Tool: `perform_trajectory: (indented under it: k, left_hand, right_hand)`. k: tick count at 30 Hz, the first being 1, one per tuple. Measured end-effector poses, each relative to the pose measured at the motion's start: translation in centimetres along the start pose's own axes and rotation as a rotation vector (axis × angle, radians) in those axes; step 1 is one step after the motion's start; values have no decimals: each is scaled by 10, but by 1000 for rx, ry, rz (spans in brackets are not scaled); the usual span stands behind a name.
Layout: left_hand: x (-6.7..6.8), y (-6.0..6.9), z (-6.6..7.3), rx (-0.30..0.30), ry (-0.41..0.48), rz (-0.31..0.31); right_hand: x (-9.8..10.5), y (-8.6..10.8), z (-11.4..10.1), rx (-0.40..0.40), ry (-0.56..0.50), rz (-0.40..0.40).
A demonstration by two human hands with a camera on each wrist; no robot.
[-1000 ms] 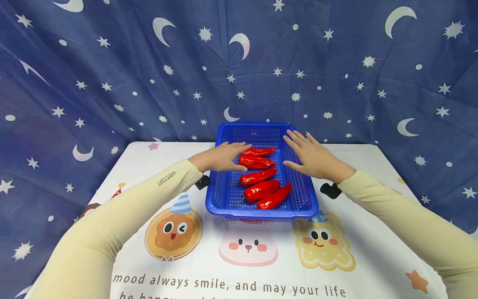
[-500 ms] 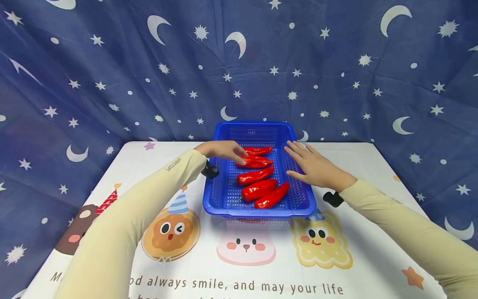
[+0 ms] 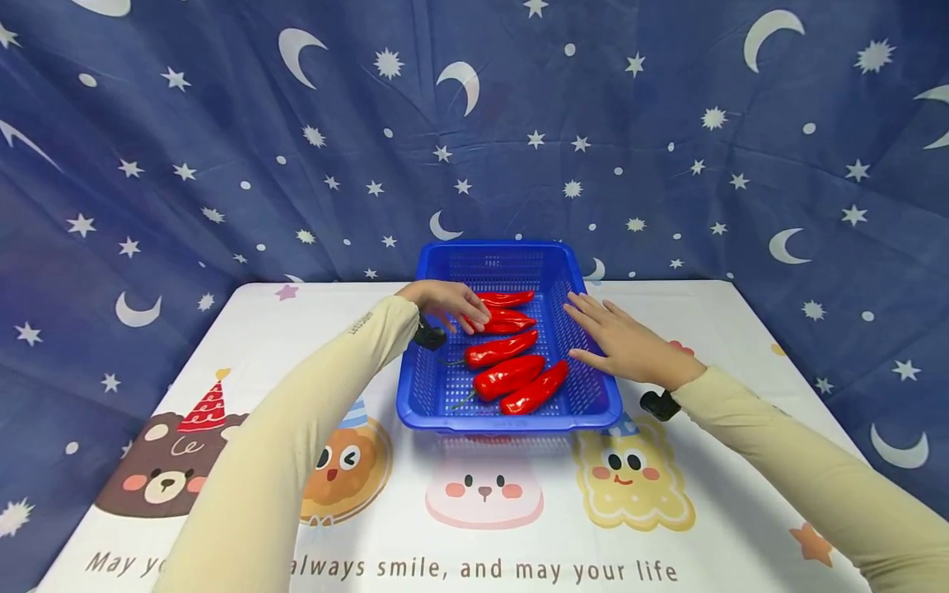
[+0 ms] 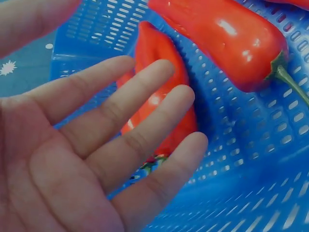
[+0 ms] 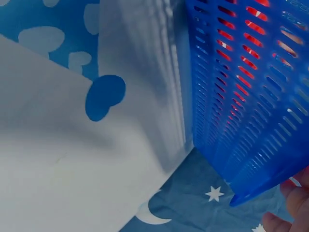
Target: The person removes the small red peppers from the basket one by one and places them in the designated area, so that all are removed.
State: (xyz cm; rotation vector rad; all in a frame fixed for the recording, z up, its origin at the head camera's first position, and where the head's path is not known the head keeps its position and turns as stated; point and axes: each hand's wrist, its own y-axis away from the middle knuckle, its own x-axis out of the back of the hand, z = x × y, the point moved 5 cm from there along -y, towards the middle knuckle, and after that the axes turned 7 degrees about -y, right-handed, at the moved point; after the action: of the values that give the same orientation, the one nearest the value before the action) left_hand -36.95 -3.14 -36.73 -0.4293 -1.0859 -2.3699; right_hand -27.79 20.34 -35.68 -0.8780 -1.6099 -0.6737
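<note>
Blue basket [image 3: 510, 424] with five red peppers [image 3: 501, 350] inside, left hand [image 3: 447, 303] loose-fingered over them, perhaps touching, right hand [image 3: 621, 341] unclenched alongside

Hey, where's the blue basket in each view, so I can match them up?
Head: basket around the centre, left hand over its left side.
Left wrist: basket behind the left hand, filling most of the background.
Right wrist: basket at the right, seen from outside.
Shared landmark: red peppers, glimpsed through its holes in the right wrist view.
</note>
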Motion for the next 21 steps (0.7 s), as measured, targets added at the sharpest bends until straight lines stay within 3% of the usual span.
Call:
perform_trajectory:
  k: [11, 21]
  left_hand:
    - [-9, -17, -7, 10, 61, -49]
    - [-11, -23, -16, 16, 44, -54]
  right_hand:
    - [-7, 2, 6, -23, -26, 22]
    - [-12, 6, 8, -55, -39, 17]
